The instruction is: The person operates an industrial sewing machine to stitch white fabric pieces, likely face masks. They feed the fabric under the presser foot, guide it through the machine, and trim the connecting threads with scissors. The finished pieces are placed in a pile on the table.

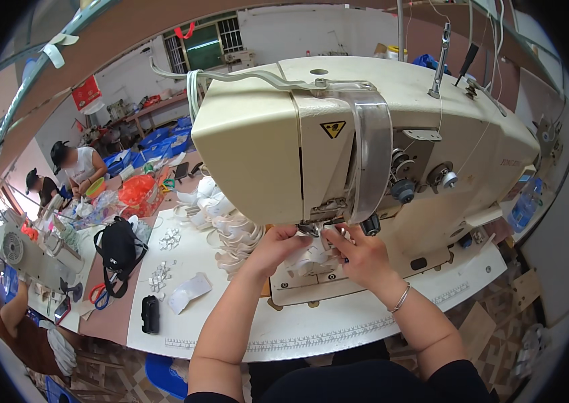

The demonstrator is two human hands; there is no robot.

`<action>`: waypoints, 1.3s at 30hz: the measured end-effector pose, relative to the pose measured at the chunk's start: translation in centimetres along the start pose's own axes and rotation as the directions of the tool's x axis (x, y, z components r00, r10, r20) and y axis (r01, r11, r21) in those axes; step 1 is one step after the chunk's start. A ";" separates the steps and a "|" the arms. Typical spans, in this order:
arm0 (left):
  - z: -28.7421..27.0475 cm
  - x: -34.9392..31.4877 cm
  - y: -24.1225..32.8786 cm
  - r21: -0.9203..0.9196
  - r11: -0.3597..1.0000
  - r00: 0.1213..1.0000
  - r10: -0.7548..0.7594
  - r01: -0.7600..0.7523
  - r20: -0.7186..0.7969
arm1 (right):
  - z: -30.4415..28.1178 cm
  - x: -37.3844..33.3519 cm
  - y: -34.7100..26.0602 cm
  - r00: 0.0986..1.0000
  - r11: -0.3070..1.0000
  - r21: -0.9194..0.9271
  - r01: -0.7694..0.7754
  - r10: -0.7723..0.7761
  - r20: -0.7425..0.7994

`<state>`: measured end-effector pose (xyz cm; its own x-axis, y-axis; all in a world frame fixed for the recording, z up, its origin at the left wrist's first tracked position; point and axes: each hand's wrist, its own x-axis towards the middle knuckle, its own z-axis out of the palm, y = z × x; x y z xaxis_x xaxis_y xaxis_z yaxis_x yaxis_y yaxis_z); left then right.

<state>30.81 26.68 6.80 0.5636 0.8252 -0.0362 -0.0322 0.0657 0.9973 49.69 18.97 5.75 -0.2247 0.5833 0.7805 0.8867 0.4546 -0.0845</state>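
A large cream sewing machine (251,134) stands in front of me, and both my hands are at its needle area. Between them, a small stack of white fabric pieces (311,260) lies under the metal presser foot (311,228). My left hand (272,252) is closed, thumb and fingers pinching at the left edge of the white piece beside the foot. From the other side my right hand (364,256) grips it with bent fingers, just below a black knob. The fingertips are partly hidden by the machine parts. Left of the machine rises a pile of curved off-white pieces (237,235).
On the white table lie small white bits (160,275), a paper slip (189,293) and a black case (151,314). Farther left are a black bag (120,248) and scissors (99,295). Several people sit at work on the left. A ruler strip (358,328) runs along the near edge.
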 end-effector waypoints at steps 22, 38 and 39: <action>2.2 -2.0 -4.0 0.855 -0.116 0.302 0.905 -0.506 0.301 | 1.8 -4.0 -0.6 0.861 0.717 0.527 -0.457 0.505 0.059; 1.2 -1.4 -3.1 0.830 -0.066 0.341 0.891 -0.553 0.298 | 1.9 -1.7 -2.0 0.613 -0.226 0.783 -0.579 0.512 0.601; 1.3 -1.4 -2.9 0.828 -0.064 0.341 0.892 -0.556 0.298 | 1.9 -1.7 -2.0 0.611 -0.229 0.785 -0.576 0.517 0.599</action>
<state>31.18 24.67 4.05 0.4094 0.1727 0.8958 0.3723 -0.9281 0.0088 47.54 18.34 3.43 0.0794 0.9949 0.0623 -0.3905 0.0886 -0.9163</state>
